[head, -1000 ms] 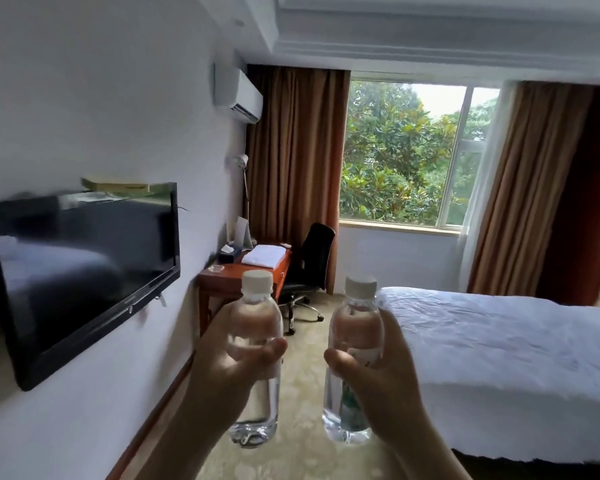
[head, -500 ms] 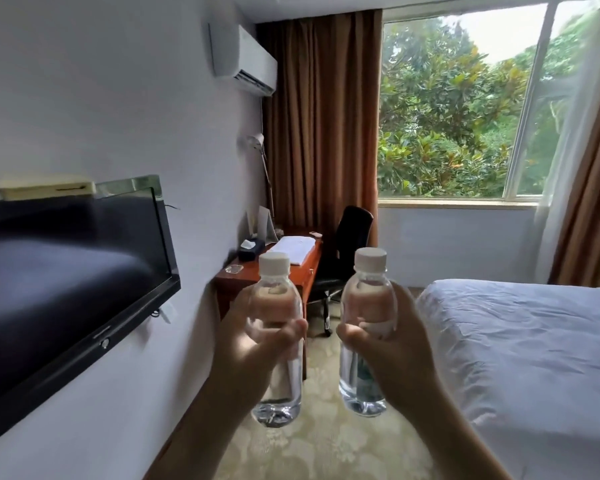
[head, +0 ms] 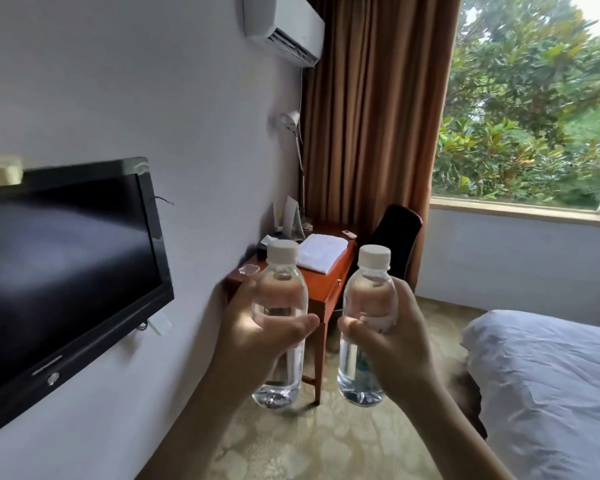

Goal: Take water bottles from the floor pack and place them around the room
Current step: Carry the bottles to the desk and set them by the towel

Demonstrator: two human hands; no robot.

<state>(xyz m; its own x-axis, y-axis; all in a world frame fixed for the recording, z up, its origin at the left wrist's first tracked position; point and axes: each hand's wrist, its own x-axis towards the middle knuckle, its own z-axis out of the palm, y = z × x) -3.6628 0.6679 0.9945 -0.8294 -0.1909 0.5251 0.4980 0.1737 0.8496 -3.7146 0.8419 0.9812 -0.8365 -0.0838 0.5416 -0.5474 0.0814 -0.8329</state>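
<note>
Along the left side ran a white wall point(head: 101, 81), with a dark TV point(head: 63, 258) mounted on it, near. Far right: a window point(head: 534, 105) full of green trees, a brown curtain point(head: 371, 109) hanging to its left. Near right: a bed point(head: 551, 386) in white sheets. An AC unit point(head: 284, 26) sat high on the wall, just left of the curtain. Patterned carpet point(head: 326, 445) covered the floor.

A wooden desk point(head: 329, 285) stood against the wall in the far corner, a black chair point(head: 399, 237) just right of it. A folded white towel point(head: 321, 252) lay on the desk; a lamp point(head: 291, 123) rose behind it.

Centre, near: the left hand point(head: 257, 334) was wrapped around the left bottle point(head: 280, 323), thumb across the front, fully closed on it. The right hand point(head: 388, 341) gripped the right bottle point(head: 368, 323) the same way. Both bottles were upright, white caps on, clear water inside, held in the air side by side and apart, in front of the desk.
</note>
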